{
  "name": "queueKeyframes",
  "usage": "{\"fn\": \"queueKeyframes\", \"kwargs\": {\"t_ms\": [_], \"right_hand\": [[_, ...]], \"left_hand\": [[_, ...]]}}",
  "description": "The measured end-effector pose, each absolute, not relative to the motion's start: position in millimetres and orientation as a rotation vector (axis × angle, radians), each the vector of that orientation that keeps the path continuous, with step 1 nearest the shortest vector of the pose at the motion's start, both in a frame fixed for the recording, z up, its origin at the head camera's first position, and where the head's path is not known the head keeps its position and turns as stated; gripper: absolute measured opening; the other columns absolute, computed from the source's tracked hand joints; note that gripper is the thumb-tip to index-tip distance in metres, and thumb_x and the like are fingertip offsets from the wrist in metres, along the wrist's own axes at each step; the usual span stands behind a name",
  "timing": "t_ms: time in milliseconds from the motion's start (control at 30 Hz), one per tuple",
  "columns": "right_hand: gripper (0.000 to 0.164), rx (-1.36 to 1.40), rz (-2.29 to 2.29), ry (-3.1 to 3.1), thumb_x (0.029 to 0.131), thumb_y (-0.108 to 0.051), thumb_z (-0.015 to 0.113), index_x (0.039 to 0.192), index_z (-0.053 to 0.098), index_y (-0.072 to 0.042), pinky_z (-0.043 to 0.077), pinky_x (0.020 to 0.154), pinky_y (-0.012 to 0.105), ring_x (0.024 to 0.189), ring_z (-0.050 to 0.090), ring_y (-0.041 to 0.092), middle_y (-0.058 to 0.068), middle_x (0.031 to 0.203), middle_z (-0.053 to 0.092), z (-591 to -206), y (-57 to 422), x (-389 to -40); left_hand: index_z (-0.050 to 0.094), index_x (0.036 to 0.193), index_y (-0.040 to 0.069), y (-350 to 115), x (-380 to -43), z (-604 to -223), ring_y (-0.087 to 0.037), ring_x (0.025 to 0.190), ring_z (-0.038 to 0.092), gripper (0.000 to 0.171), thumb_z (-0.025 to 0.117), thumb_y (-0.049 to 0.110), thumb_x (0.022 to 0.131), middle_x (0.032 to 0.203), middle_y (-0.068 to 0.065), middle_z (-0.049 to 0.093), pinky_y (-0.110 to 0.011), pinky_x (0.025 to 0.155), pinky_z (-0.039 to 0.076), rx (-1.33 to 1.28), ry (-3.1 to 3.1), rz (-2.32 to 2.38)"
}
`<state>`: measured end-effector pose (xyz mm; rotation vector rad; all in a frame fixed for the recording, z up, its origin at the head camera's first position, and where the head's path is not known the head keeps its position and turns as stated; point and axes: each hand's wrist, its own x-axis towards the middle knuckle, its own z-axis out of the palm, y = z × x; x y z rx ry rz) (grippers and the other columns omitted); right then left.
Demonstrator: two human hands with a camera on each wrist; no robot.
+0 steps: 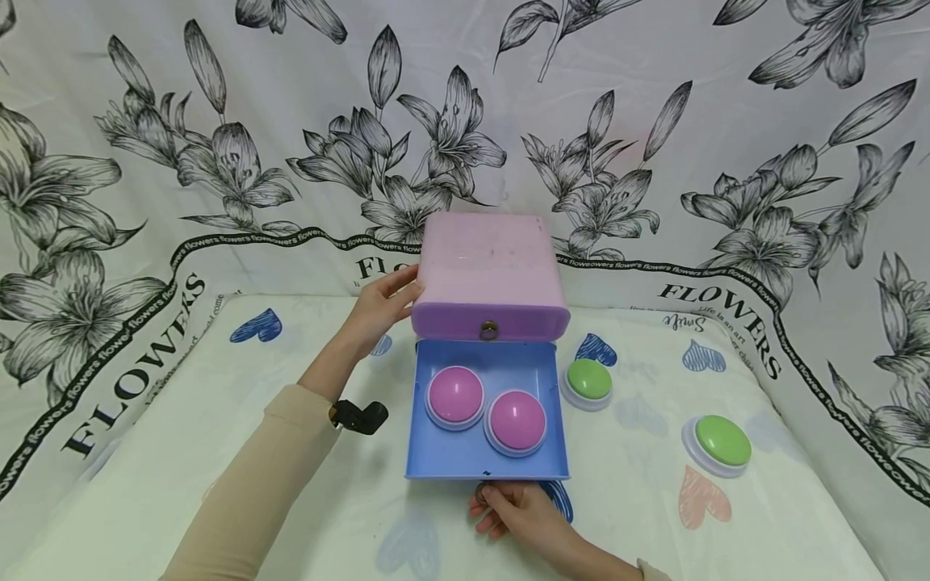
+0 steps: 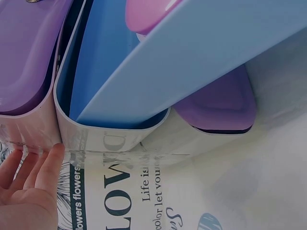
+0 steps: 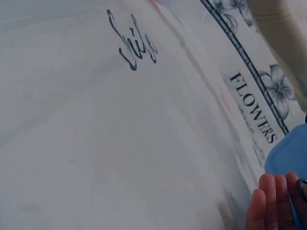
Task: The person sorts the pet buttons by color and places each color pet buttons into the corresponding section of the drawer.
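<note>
A small drawer cabinet (image 1: 490, 262) with a pink body and purple top drawer front stands at the back middle. Its blue drawer (image 1: 450, 460) is pulled out and carries two pink push lights (image 1: 455, 394) with white rims. At the drawer's front, my right hand (image 1: 530, 512) pinches a small ring pull (image 3: 302, 188) between thumb and finger. My left hand (image 1: 381, 311) rests against the cabinet's left side with fingers extended. In the left wrist view, its fingertips (image 2: 53, 158) touch the pink casing, and a lower purple drawer (image 2: 220, 103) shows under the blue one.
Two green push lights, a nearer one (image 1: 721, 441) and a farther one (image 1: 588, 381), lie right of the drawer. A white cloth (image 1: 305, 516) with heart prints covers the surface. Behind the cabinet hangs a flower-printed curtain (image 1: 327, 97).
</note>
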<state>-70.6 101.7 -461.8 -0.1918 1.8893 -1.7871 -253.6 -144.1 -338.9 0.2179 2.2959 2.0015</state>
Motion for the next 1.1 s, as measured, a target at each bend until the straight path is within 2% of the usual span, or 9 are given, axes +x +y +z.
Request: {"fn": "queueKeyframes", "kwargs": {"t_ms": [467, 933, 1100], "right_hand": [[0.033, -0.201, -1.805, 1.902, 0.098, -0.025, 0.046, 0.098, 0.062, 0.004, 0.057, 0.062, 0.027, 0.073, 0.063, 0.013, 0.011, 0.091, 0.066, -459, 102, -72], [0.035, -0.210, -1.803, 1.984, 0.097, -0.029, 0.048, 0.098, 0.064, 0.002, 0.056, 0.059, 0.025, 0.072, 0.063, 0.012, 0.005, 0.085, 0.066, -450, 94, -84], [0.036, -0.205, -1.818, 1.982, 0.097, -0.028, 0.047, 0.099, 0.063, 0.005, 0.055, 0.059, 0.024, 0.071, 0.063, 0.012, 0.005, 0.084, 0.066, -446, 92, -87]], "left_hand": [[0.038, 0.141, 0.016, -144, -254, -340, -0.021, 0.123, 0.048, 0.058, 0.057, 0.036, 0.091, 0.145, -0.003, 0.036, -0.029, 0.093, 0.049, 0.211, 2.296, 2.012], [0.039, 0.141, 0.015, -144, -255, -342, -0.020, 0.124, 0.047, 0.057, 0.057, 0.035, 0.091, 0.146, -0.003, 0.035, -0.027, 0.092, 0.049, 0.198, 2.268, 2.031], [0.039, 0.141, 0.016, -144, -255, -342, -0.020, 0.124, 0.047, 0.056, 0.057, 0.034, 0.091, 0.146, -0.003, 0.035, -0.027, 0.093, 0.049, 0.199, 2.264, 2.036]]}}
